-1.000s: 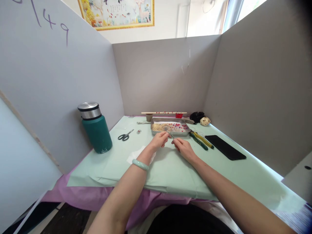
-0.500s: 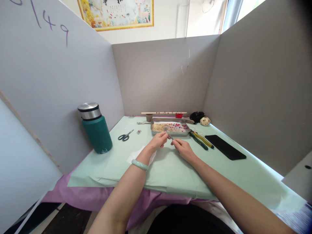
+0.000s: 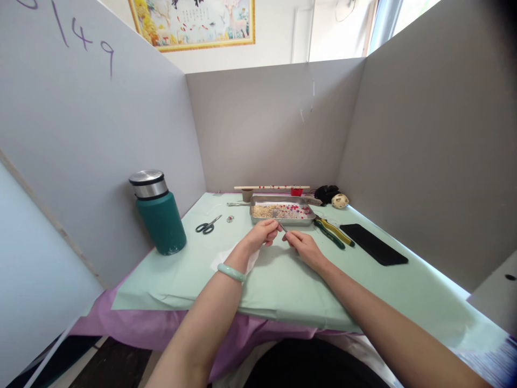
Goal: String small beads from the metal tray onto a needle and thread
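Note:
My left hand point(image 3: 264, 233), with a pale green bangle point(image 3: 231, 272) on the wrist, is closed in a pinch at the near edge of a metal tray point(image 3: 283, 221). What its fingertips hold is too small to make out. Just to its right, my right hand point(image 3: 304, 245) is closed round a slim metal tool point(image 3: 284, 228), perhaps tweezers, whose tip points at the left fingertips. Gold, red and clear beads point(image 3: 271, 211) lie spread in the tray behind both hands. Under my left wrist is a white tissue point(image 3: 221, 261).
Scissors point(image 3: 208, 224) and a small beaded ring point(image 3: 230, 219) lie left. A green bottle point(image 3: 161, 221) stands by the left partition. Pliers point(image 3: 335, 233) and a black phone point(image 3: 374, 244) lie right. Behind the tray, a wooden stick point(image 3: 258, 187) rests above a brown cup point(image 3: 247, 195) and red cup point(image 3: 297, 192).
Both hands stay almost in place at the tray's near edge. The tool's tip and the fingers shift only very slightly.

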The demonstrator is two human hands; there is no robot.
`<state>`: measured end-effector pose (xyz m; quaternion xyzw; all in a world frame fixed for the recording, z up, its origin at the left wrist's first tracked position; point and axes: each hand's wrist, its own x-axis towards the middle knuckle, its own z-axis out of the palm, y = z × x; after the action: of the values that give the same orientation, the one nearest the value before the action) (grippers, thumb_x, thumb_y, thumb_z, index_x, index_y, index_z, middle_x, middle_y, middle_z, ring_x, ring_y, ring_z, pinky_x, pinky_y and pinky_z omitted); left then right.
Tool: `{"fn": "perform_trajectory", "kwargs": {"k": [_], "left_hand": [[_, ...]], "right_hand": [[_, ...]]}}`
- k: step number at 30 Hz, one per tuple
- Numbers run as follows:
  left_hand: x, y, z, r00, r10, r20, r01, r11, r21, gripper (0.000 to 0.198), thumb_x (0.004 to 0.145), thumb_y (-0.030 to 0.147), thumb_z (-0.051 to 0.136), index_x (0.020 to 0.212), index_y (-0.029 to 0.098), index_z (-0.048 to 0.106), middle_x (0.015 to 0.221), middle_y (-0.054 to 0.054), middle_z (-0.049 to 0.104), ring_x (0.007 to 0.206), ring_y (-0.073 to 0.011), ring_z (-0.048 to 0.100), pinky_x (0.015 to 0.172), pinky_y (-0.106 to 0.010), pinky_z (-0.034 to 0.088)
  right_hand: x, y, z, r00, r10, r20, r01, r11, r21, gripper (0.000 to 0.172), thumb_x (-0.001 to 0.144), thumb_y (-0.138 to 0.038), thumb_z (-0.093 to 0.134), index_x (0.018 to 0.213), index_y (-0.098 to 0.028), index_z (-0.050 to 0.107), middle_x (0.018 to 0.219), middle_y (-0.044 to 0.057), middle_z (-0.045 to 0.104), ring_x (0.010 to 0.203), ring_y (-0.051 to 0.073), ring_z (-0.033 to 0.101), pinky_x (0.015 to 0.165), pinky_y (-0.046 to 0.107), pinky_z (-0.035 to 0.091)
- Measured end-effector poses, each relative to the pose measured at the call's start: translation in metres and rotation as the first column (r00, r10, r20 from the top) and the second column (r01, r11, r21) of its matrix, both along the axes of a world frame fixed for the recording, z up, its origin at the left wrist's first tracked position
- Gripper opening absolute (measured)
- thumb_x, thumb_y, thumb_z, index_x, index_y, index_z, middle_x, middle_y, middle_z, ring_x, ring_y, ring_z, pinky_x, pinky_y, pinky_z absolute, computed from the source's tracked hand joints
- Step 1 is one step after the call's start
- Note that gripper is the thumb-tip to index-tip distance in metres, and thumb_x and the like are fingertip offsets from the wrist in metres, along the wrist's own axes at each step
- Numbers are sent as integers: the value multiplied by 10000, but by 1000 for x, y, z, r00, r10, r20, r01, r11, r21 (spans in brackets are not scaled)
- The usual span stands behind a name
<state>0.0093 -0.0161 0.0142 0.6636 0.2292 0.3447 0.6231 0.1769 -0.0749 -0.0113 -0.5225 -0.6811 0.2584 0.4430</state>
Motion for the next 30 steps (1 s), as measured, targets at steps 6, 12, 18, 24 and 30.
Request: {"fn": "perform_trajectory", "kwargs": {"k": [6, 12, 18, 24, 30], "left_hand": [[-2, 1, 0, 999, -41, 26, 42, 998, -44, 274, 834, 418, 507, 773, 152, 521, 481, 95, 200, 394, -46, 161, 370, -167, 206], [-1, 1, 1, 998, -50, 27, 52, 996, -66, 276, 834, 409, 517, 777, 140, 542, 485, 91, 208, 393, -43, 161, 371, -167, 195], [-2, 1, 0, 998, -54, 29, 56, 995, -85, 267, 832, 401, 524, 781, 140, 550, 494, 90, 205, 393, -40, 153, 370, -168, 181], [-3, 3, -1, 996, -86, 32, 89, 991, -102, 257, 838, 386, 518, 781, 137, 551, 491, 90, 204, 391, -40, 144, 365, -173, 159], [-5, 2, 0, 993, -115, 24, 117, 988, -105, 266, 843, 398, 504, 779, 141, 534, 494, 92, 199, 392, -40, 127, 363, -174, 147]], "right_hand": [[0, 0, -1, 1000, 10, -10, -10, 1000, 8, 317, 910, -415, 460, 862, -132, 592, 757, -6, 583, 649, 110, 560, 616, 273, 468], [0, 0, -2, 1000, 5, -13, -5, 1000, 12, 319, 907, -421, 461, 859, -134, 592, 761, -5, 583, 647, 110, 555, 616, 272, 463], [0, -1, 0, 1000, 1, -2, -1, 1000, 17, 322, 908, -422, 459, 853, -135, 593, 756, -6, 586, 649, 112, 559, 623, 276, 466], [0, -1, -1, 1000, 3, 16, -3, 1000, 28, 323, 910, -419, 458, 858, -133, 596, 764, -4, 594, 663, 116, 570, 637, 284, 474], [1, 0, -3, 999, 26, 34, -28, 999, 37, 325, 914, -418, 452, 865, -131, 597, 765, -3, 596, 663, 115, 574, 635, 283, 478]]}}
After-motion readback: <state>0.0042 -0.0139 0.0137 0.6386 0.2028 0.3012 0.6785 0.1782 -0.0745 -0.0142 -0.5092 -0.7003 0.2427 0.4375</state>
